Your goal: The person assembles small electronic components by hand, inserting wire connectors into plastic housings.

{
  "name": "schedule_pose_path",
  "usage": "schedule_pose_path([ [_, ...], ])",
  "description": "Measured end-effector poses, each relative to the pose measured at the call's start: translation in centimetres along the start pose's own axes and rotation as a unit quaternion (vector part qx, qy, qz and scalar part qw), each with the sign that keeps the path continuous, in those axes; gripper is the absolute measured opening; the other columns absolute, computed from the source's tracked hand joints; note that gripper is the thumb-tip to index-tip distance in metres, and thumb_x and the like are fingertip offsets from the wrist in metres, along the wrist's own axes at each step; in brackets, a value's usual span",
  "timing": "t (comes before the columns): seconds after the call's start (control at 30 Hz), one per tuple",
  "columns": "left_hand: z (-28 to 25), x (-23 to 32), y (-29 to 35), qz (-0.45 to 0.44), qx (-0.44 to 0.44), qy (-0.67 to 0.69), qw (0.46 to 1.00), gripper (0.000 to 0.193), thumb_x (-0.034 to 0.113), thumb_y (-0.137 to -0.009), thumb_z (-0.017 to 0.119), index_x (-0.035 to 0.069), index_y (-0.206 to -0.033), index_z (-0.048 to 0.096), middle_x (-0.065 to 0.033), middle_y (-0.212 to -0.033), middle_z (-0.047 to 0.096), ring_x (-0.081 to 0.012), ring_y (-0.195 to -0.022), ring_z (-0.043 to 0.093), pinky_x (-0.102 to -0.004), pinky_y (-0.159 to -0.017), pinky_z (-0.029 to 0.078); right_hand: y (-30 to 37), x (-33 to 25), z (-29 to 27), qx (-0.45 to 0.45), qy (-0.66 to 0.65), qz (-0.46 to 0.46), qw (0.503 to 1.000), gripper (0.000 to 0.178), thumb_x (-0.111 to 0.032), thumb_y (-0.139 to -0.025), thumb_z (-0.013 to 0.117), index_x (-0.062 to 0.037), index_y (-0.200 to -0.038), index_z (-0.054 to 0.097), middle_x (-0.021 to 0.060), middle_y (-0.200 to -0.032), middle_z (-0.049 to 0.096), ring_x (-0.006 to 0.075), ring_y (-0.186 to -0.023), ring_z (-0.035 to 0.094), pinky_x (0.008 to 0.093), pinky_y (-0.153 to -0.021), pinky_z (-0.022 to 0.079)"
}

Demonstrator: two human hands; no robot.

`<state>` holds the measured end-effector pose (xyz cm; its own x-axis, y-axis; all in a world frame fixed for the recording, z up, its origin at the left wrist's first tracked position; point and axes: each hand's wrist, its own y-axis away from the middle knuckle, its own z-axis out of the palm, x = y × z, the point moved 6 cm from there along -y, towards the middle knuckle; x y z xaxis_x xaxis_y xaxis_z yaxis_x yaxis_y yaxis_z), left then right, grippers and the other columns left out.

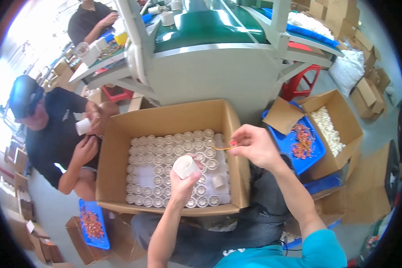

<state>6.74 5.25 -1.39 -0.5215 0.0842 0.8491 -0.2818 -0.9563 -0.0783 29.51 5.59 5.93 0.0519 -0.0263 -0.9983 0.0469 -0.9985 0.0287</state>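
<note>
My left hand (183,186) is closed around a white plastic cup (186,168), its open end tilted up toward me. To the right and a little higher, my right hand (258,145) pinches a short wire lead (224,148) with yellow and red on it; its thin end points left, apart from the cup. Both hands are above a large cardboard box (174,117). Inside the box stand rows of round, whitish cups (158,190) with clear-looking tops. One white cup (218,182) lies apart from the rows at the right side.
Right of the box, a blue tray (316,157) holds red and orange wire leads, beside a carton (350,119) of small white parts. At left, a co-worker (53,129) holds a white cup near another blue tray (103,232). A green conveyor (205,29) stands beyond the box.
</note>
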Motion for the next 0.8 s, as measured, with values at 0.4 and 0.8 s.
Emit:
schedule_pose_path([
  [0.4,-0.2,2.9,0.2,-0.035,-0.093,-0.322,0.941,0.042,0.013,-0.069,0.085,0.003,-0.103,0.062,-0.0115,-0.124,0.063,-0.0135,-0.103,0.061,-0.0304,-0.089,0.049,-2.8,3.7,7.4,-0.074,-0.264,0.037,0.961,0.024,0.004,-0.084,0.071,0.008,-0.108,0.067,0.0156,-0.101,0.071,0.0179,-0.082,0.07,0.0294,-0.076,0.058],
  [0.8,-0.4,3.1,0.2,-0.07,0.012,-0.29,0.955,0.037,0.008,-0.071,0.085,0.004,-0.099,0.061,0.0006,-0.084,0.066,-0.0073,-0.077,0.063,-0.0248,-0.069,0.052,-2.1,2.5,4.1,0.0,0.204,-0.168,0.964,0.018,0.006,-0.078,0.069,0.0036,-0.096,0.07,0.0108,-0.09,0.067,0.0192,-0.079,0.068,0.0308,-0.068,0.053],
])
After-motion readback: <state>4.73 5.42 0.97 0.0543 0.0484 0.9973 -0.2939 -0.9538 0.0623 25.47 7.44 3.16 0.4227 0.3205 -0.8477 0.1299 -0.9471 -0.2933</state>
